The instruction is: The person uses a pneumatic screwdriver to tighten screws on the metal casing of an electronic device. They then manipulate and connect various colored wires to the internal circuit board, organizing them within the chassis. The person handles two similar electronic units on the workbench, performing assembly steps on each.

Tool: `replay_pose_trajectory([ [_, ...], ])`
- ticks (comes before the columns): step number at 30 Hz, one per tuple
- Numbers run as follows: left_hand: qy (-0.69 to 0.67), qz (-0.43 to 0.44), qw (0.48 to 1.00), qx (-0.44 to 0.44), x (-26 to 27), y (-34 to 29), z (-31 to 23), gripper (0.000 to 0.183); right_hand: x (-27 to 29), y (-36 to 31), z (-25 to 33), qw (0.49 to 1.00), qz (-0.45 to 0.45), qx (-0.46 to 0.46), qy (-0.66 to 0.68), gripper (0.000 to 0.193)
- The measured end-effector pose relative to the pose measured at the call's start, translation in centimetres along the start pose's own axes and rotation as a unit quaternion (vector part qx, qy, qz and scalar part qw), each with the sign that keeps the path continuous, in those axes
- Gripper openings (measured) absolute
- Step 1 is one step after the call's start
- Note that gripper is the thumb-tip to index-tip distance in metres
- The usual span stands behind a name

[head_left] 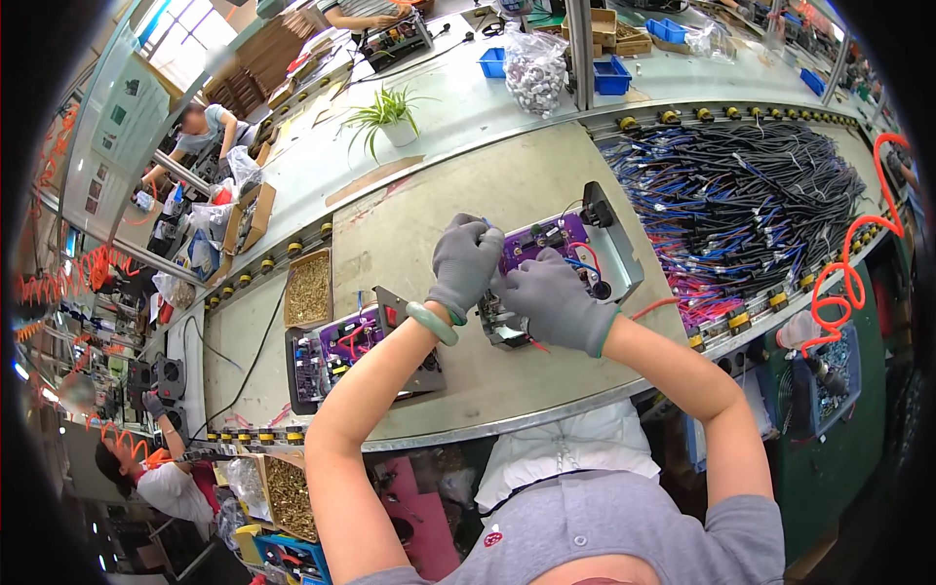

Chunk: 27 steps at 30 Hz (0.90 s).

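An open electrical unit with a purple circuit board (546, 237), a metal chassis (616, 255) and red and blue wires lies on the workbench in front of me. My left hand (466, 265), in a grey glove, is closed at the board's left end; a bit of blue shows by its fingertips. Just to its right, my right hand (561, 304), also gloved, bends its fingers closed over the unit's near side. What either hand grips is hidden behind the gloves. A second open unit with a purple board (343, 349) rests left of my left forearm.
Right of the unit lies a big heap of black cables (751, 185) with blue, white and red ends. A carton of small brass-coloured parts (309, 290) stands at the left. A coiled orange air hose (840, 292) hangs at the right. Beyond the bench stands a potted plant (398, 127).
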<state>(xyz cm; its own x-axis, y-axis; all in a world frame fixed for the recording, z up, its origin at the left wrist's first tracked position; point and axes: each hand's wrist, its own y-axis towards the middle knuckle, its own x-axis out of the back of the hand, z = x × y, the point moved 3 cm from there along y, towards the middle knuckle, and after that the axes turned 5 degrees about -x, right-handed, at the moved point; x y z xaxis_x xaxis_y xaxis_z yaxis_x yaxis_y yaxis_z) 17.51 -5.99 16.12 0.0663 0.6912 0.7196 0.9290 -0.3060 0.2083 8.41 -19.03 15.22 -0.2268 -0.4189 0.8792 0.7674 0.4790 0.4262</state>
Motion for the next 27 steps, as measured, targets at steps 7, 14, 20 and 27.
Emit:
replay_pose_trajectory([
  [7, -0.001, -0.015, 1.000, 0.014, -0.5, 0.2, -0.1, 0.035, -0.6, 0.6, -0.2, 0.999, 0.047, 0.001, -0.007, 0.037],
  [14, 0.035, 0.082, 0.992, -0.085, 4.2, -0.3, -2.2, 0.037, 3.1, 0.8, -1.7, 0.940, -0.039, -0.163, 0.297, 0.026],
  [20, -0.166, 0.042, 0.985, -0.032, 7.3, -3.0, -4.0, 0.044, 1.5, 2.1, -0.1, 0.910, -0.083, -0.178, 0.365, 0.012],
  [27, -0.223, 0.089, 0.970, -0.038, 7.2, -4.7, -2.8, 0.029, 1.0, 2.5, -0.9, 0.824, -0.060, -0.231, 0.514, 0.014],
])
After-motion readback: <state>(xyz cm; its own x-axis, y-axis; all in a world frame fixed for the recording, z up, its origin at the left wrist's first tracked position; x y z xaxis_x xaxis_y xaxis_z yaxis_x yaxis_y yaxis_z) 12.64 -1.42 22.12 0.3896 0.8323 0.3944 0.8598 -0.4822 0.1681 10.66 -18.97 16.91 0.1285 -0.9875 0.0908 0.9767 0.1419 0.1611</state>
